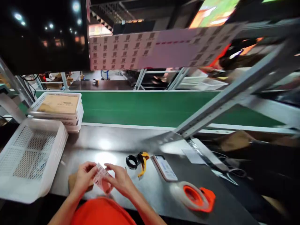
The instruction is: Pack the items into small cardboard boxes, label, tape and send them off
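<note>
Your left grip (pixel 83 178) and right grip (pixel 120 180) meet at the near edge of the grey metal tabletop (pixel 112 142). Both are pinched on one small white-and-pink printed card (pixel 101 178), held tilted between the fingertips just above the surface. Its print is too blurred to read. Under your left grip lies a flat piece of brown cardboard (pixel 71 182).

Just right of the card, a little farther off, sits a black ring-shaped tool with a yellow handle (pixel 137 161). Beside that lies a flat phone with a lit white screen (pixel 165 169) — the text on it cannot be made out. Nearer and farther right rests a roll of pale tape in an orange dispenser (pixel 195 197).

At your near left stands a white perforated plastic basket (pixel 30 159). Behind it is a stack of the same white baskets (pixel 70 120), topped by a brown cardboard sheet (pixel 58 104) with a small label too small to read.

Beyond the tabletop runs a green conveyor belt (pixel 152 107). Overhead hangs a long pale sheet of small printed labels (pixel 131 50) — rows of dark squares, with a red dashed line toward its right part, none of it legible. A bright orange rounded shape (pixel 100 214) fills the nearest edge below your wrists.
</note>
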### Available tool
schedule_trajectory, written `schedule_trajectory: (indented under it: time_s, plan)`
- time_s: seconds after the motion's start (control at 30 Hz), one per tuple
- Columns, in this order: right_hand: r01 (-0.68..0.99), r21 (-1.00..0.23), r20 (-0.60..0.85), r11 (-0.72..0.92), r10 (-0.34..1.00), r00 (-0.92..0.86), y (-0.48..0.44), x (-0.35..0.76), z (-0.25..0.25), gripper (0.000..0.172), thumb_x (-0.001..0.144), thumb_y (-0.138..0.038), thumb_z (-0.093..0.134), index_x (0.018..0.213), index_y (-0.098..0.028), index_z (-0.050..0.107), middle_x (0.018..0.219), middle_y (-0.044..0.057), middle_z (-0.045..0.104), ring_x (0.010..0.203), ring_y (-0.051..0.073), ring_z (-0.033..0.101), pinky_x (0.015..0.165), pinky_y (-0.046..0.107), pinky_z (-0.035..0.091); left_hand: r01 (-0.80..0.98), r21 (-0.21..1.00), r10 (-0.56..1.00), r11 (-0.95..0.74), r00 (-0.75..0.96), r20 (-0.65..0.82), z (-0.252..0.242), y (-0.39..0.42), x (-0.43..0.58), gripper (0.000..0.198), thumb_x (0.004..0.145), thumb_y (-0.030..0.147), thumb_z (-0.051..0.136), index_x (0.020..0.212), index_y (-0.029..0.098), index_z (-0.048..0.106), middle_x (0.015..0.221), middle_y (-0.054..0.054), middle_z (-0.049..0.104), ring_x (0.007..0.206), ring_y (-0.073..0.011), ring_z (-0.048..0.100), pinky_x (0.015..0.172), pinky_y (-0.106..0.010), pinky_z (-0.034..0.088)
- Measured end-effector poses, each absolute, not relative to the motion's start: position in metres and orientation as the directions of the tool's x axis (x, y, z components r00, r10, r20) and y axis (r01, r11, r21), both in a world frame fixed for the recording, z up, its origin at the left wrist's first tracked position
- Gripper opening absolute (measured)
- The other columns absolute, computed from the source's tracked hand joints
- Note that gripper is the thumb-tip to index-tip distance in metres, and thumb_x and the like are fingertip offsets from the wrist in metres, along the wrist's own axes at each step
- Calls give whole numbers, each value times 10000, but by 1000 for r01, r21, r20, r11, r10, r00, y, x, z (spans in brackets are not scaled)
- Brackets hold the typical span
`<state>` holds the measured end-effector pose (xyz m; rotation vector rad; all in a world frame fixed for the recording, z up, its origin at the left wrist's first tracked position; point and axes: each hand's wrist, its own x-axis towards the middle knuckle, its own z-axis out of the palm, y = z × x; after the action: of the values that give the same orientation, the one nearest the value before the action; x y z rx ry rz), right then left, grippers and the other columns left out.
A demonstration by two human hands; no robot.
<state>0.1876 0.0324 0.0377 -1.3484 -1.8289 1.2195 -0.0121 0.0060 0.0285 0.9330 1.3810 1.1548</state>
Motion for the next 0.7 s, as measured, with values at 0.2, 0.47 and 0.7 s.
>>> schedule_trajectory:
  time_s: [0.2, 0.47, 0.7]
  plan:
    - [299, -932, 73, 204, 915, -396, 26, 167, 45, 198, 934, -345, 632, 1047, -226, 743, 847, 21, 801, 772, 191, 747, 748, 310, 591, -103, 972, 971, 211, -92, -220, 22, -2, -9, 484, 665, 599, 892, 889, 178, 808, 836, -73, 795, 738, -189, 699, 691, -280, 554]
    - [481, -694, 303, 536, 824, -479, 21, 172, 32, 257, 1038, -317, 512, 993, -235, 752, 920, 70, 804, 857, 221, 743, 827, 359, 574, 11, 978, 975, 210, -77, -208, 16, -9, -12, 410, 742, 579, 813, 851, 183, 818, 802, -67, 788, 687, -182, 671, 663, -285, 537]
    - [549, -551, 272, 629, 757, -595, 18, 173, 23, 324, 1083, -272, 447, 1045, -246, 767, 966, 66, 827, 910, 237, 768, 850, 371, 584, 99, 970, 974, 221, -80, -214, 14, -15, -11, 302, 750, 503, 756, 750, 204, 806, 730, -63, 764, 719, -218, 676, 677, -309, 528]
